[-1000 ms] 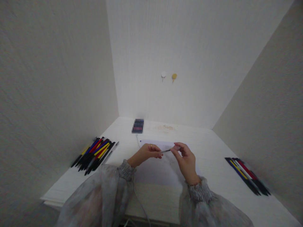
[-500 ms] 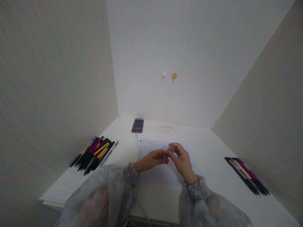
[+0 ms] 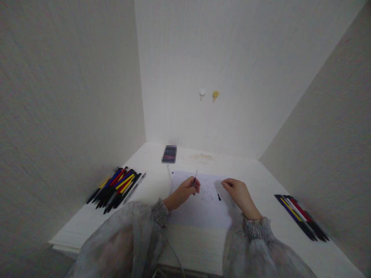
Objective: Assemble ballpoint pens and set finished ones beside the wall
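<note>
My left hand (image 3: 185, 191) is closed around a thin, clear pen part (image 3: 196, 174) with a dark section, which looks like a barrel or a refill. It points up and away above the paper sheet (image 3: 199, 216). On the sheet, between my hands, lies a small black pen piece (image 3: 219, 197). To the right of that piece my right hand (image 3: 239, 195) hovers at the sheet's right side, its fingers drawn together. Whatever may be between those fingertips is hidden.
Several pens (image 3: 116, 189) in mixed colours are heaped at the left. A smaller row of pens (image 3: 301, 218) lies at the right. At the back stands a pixelated dark device (image 3: 169, 154) with a cable (image 3: 169, 173). Two hooks (image 3: 215, 94) are on the wall.
My hands have come apart, the right one moving right. A small black piece now shows on the sheet, and the clear pen part stands out from my left hand.
</note>
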### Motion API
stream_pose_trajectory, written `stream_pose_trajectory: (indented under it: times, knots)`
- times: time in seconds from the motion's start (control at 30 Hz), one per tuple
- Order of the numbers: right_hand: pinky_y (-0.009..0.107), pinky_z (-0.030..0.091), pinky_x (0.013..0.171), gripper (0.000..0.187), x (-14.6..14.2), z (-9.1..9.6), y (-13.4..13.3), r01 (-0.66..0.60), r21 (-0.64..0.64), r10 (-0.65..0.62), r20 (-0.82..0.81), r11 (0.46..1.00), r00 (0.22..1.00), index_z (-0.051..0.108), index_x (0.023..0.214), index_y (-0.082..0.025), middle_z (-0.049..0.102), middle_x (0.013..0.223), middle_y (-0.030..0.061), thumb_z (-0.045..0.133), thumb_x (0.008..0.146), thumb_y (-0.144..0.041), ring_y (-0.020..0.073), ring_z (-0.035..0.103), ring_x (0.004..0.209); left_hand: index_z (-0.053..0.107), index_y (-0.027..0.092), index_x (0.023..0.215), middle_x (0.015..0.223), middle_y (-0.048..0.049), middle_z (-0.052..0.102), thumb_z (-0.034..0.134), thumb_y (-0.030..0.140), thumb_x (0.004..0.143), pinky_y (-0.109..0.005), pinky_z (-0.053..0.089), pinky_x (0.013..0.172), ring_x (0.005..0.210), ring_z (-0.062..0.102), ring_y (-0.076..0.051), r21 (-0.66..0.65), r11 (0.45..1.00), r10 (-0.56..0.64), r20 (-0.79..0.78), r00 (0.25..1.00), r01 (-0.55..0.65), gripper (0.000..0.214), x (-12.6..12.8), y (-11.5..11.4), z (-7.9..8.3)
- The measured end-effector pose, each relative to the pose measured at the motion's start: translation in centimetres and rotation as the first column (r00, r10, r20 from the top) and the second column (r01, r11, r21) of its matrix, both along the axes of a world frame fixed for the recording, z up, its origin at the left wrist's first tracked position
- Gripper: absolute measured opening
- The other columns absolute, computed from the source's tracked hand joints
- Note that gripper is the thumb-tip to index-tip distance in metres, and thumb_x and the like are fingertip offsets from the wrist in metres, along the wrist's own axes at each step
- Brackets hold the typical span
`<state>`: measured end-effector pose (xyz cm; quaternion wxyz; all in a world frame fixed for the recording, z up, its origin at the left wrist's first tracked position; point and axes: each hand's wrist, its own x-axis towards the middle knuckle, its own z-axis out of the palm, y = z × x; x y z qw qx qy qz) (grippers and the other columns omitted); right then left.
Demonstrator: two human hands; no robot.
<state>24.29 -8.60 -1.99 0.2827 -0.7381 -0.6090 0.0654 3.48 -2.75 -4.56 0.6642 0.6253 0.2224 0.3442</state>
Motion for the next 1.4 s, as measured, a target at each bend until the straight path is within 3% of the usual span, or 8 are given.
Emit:
stream_pose_trajectory:
  times: [0.1, 0.27, 0.73, 0.83, 0.93, 1.1, 1.2, 1.4]
  knots:
    - [0.026, 0.037, 0.061, 0.022, 0.1, -0.4, 0.0, 0.019, -0.242, 0.023, 0.171, 0.970, 0.985, 0.064, 0.066, -0.016, 0.065, 0.069, 0.0073, 0.047, 0.072, -0.029, 0.0178, 0.058, 0.067, 0.045, 0.015, 0.081, 0.063, 0.0026, 0.051, 0.042, 0.007, 0.057, -0.021, 0.029, 0.053, 0.056, 0.040, -0.007, 0.021, 0.999, 0.033, 0.010, 0.999, -0.033, 0.025, 0.0, 0.2, -0.3]
    - [0.026, 0.035, 0.060, 0.022, -0.9, -0.6, 0.0, 0.077, -0.387, 0.040, 0.287, 0.919, 0.957, 0.064, 0.073, -0.016, 0.065, 0.077, 0.0096, 0.047, 0.071, -0.030, 0.0194, 0.058, 0.074, 0.047, 0.014, 0.086, 0.066, 0.0021, 0.053, 0.046, 0.012, 0.064, -0.019, 0.024, 0.045, 0.047, 0.034, -0.004, 0.047, 0.998, 0.043, -0.041, 0.998, -0.041, 0.023, 0.0, 0.2, -0.3]
    - [0.029, 0.038, 0.059, 0.021, -2.2, -1.9, -0.3, 0.140, -0.385, 0.036, 0.415, 0.912, 0.909, 0.062, 0.080, -0.011, 0.062, 0.085, 0.0159, 0.047, 0.068, -0.021, 0.0238, 0.059, 0.077, 0.054, 0.013, 0.081, 0.058, 0.0031, 0.052, 0.056, 0.033, 0.066, -0.018, 0.023, 0.040, 0.041, 0.032, -0.003, 0.073, 0.995, 0.085, -0.191, 0.978, -0.072, 0.025, 0.4, 0.2, -0.8]
    - [0.028, 0.038, 0.058, 0.015, -2.3, -1.7, 0.0, 0.113, -0.287, -0.019, 0.310, 0.951, 0.951, 0.060, 0.070, -0.013, 0.063, 0.075, 0.0132, 0.049, 0.067, -0.023, 0.0220, 0.058, 0.071, 0.056, 0.012, 0.076, 0.058, 0.0024, 0.053, 0.057, 0.038, 0.064, -0.018, 0.023, 0.040, 0.042, 0.032, -0.003, 0.049, 0.994, 0.108, -0.221, 0.969, -0.099, 0.028, 0.4, 0.2, -0.7]
    - [0.025, 0.038, 0.054, 0.012, -2.9, -1.2, 0.1, -0.038, -0.085, 0.034, -0.045, 0.996, 0.998, 0.054, 0.063, -0.016, 0.059, 0.060, 0.0048, 0.049, 0.068, -0.025, 0.0156, 0.055, 0.058, 0.056, 0.012, 0.071, 0.054, 0.0037, 0.049, 0.057, 0.041, 0.063, -0.019, 0.022, 0.040, 0.042, 0.031, -0.004, 0.041, 0.992, 0.127, -0.220, 0.967, -0.121, 0.029, 0.3, 0.1, -0.4]
    - [0.022, 0.037, 0.048, 0.019, -5.1, -0.4, -0.2, -0.257, 0.173, 0.308, -0.614, 0.951, 0.727, 0.052, 0.071, -0.017, 0.052, 0.054, -0.0016, 0.052, 0.071, -0.035, 0.0102, 0.047, 0.049, 0.058, 0.013, 0.069, 0.042, 0.0077, 0.034, 0.055, 0.044, 0.067, -0.020, 0.020, 0.039, 0.039, 0.027, -0.004, 0.022, 0.999, 0.046, -0.152, 0.987, -0.043, 0.031, 0.1, -0.3, 0.1]
    - [0.021, 0.036, 0.049, 0.018, -6.1, -0.5, -0.3, -0.290, 0.288, 0.409, -0.635, 0.913, 0.656, 0.054, 0.070, -0.017, 0.051, 0.063, -0.0009, 0.055, 0.070, -0.035, 0.0089, 0.044, 0.053, 0.059, 0.012, 0.072, 0.042, 0.0076, 0.033, 0.052, 0.043, 0.070, -0.020, 0.019, 0.039, 0.039, 0.027, -0.004, 0.001, 0.999, -0.034, -0.081, 0.996, 0.034, 0.032, -0.1, -0.3, 0.1]
    - [0.021, 0.034, 0.048, 0.017, -6.6, -1.9, 0.4, -0.290, 0.359, 0.454, -0.565, 0.887, 0.689, 0.057, 0.069, -0.018, 0.050, 0.070, -0.0002, 0.057, 0.069, -0.035, 0.0077, 0.041, 0.053, 0.056, 0.012, 0.069, 0.045, 0.0069, 0.037, 0.056, 0.040, 0.068, -0.020, 0.017, 0.039, 0.038, 0.026, -0.003, -0.074, 0.995, -0.059, 0.013, 0.998, 0.060, 0.028, -0.1, 0.0, -0.3]
